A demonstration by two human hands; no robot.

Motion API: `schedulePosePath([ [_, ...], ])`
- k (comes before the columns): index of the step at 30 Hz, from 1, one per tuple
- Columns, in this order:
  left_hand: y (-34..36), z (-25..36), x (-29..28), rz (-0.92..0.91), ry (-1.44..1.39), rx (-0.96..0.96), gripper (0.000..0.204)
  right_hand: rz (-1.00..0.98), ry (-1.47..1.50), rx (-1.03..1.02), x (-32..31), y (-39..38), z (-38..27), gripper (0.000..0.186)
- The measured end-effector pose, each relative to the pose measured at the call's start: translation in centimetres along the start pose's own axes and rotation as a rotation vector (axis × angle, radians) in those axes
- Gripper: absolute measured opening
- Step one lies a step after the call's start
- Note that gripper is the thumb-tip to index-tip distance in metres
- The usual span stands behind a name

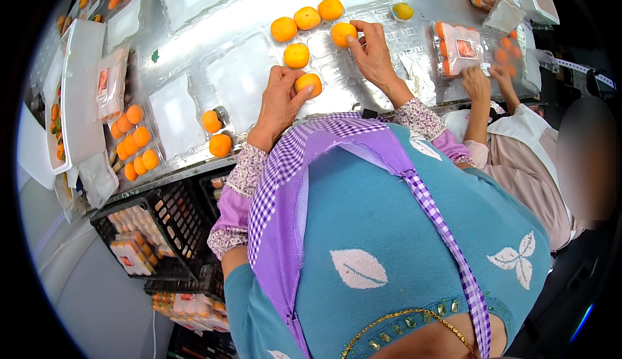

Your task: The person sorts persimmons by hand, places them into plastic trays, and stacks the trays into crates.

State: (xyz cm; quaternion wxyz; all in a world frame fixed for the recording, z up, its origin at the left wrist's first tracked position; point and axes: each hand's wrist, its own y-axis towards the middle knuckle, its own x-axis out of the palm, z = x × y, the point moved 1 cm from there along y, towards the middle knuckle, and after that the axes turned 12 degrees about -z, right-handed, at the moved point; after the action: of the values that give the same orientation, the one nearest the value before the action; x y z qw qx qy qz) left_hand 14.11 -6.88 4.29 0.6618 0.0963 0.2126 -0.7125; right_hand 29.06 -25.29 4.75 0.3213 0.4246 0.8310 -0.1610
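My left hand (pixel 280 103) grips an orange mandarin (pixel 309 86) near the table's front edge, thumb and fingers curled round it. Farther right, my right hand (pixel 377 61) pinches another mandarin (pixel 341 34) between thumb and fingers. Both fruits are at a clear plastic tray (pixel 332 67) with moulded cups. A mandarin (pixel 296 55) lies just beyond my left hand. Behind it, a mandarin (pixel 283 29), a second one (pixel 307 18) and a third (pixel 331 9) form a slanting row. Whether the gripped fruits rest in cups or are lifted, I cannot tell.
Loose mandarins (pixel 219 145) lie left of me. A filled tray (pixel 133 140) and a white bin (pixel 83 93) stand farther left. A yellow-green fruit (pixel 402 11) sits beyond my right hand. A co-worker's hands (pixel 478 86) touch a packed box (pixel 459 48). Black crates (pixel 178 220) stand below.
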Motion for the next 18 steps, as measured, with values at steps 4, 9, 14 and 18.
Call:
schedulePosePath([
  [4,0.2,-0.2,0.8,0.101,0.075,0.004,0.031,0.002,0.016,0.004,0.1,-0.1,-0.1,0.036],
  [9,0.1,0.2,0.8,0.107,0.071,-0.044,0.035,-0.020,0.001,0.011,0.1,-0.2,0.0,0.034],
  [14,-0.3,0.7,0.1,0.026,0.150,0.054,0.040,0.003,0.016,-0.018,0.3,0.0,0.2,0.035],
  [18,0.8,3.1,-0.9,0.042,0.100,0.182,0.042,0.007,0.019,-0.013,0.0,-0.1,0.1,0.035],
])
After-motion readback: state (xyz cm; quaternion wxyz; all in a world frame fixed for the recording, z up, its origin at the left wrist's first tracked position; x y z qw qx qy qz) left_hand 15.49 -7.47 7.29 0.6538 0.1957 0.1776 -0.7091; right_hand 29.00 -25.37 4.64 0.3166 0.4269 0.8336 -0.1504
